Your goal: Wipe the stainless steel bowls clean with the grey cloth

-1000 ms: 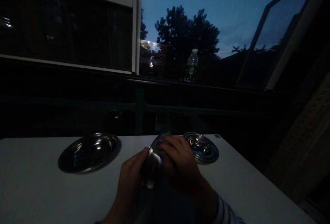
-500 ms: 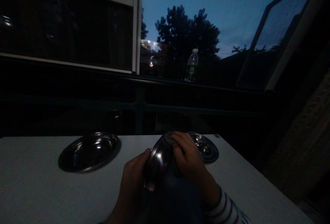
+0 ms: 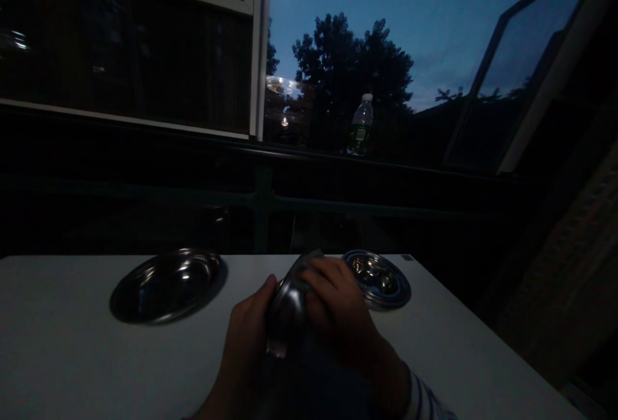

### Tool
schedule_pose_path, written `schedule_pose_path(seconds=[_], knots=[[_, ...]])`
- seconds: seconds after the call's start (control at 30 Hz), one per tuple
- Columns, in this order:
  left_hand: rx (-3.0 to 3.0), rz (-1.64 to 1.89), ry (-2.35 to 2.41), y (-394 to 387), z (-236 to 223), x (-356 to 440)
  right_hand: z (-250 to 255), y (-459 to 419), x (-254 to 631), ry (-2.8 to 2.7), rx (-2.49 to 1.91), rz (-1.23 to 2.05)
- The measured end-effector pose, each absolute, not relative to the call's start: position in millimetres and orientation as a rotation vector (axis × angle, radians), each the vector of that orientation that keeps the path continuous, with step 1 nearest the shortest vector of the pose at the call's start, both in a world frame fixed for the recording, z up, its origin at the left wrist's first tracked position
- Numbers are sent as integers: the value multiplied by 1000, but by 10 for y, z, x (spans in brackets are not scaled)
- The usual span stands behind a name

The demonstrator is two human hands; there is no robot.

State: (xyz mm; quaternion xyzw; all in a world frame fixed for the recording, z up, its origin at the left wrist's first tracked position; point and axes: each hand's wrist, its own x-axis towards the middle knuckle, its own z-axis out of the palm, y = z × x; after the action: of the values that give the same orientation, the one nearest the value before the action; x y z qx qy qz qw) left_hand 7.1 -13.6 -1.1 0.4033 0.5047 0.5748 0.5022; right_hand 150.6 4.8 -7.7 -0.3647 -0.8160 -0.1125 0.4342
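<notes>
A shiny metal bowl (image 3: 288, 307) is tilted on its side just above the near part of the white table. My left hand (image 3: 247, 328) grips its left rim, thumb up along the edge. Across the bowl's outer side lies my right hand (image 3: 340, 304), fingers bent and pressing a dark grey cloth (image 3: 313, 256) against the metal. Most of that cloth is hidden under the fingers. Dimness and blur hide the bowl's lower part.
On the white table (image 3: 477, 355), a wide oval metal dish (image 3: 168, 288) stands at left and several metal dishes (image 3: 379, 278) are stacked at right. A plastic bottle (image 3: 361, 127) with a green label stands at the open window behind.
My right hand has slid left and a little down over the bowl with the cloth. My left hand keeps its grip, and the bowl has shifted slightly left.
</notes>
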Motion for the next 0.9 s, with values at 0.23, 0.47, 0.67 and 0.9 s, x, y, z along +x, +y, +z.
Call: schedule_pose_path(seconds=[0.23,0.47,0.67,0.9], knots=[[965,1389,1216,-163,12,101,-95,85,1550,-1965,-961,-200],[1025,1326,1121,-163,-60,94,-142,286,1731,-1726,-1083,98],[1013,1378,1051,-185,-4,80,-152,313,1774,-1656,-1119,133],[1012,1424,1013,-220,71,55,-125,313,1793,-1636,-1126,144]])
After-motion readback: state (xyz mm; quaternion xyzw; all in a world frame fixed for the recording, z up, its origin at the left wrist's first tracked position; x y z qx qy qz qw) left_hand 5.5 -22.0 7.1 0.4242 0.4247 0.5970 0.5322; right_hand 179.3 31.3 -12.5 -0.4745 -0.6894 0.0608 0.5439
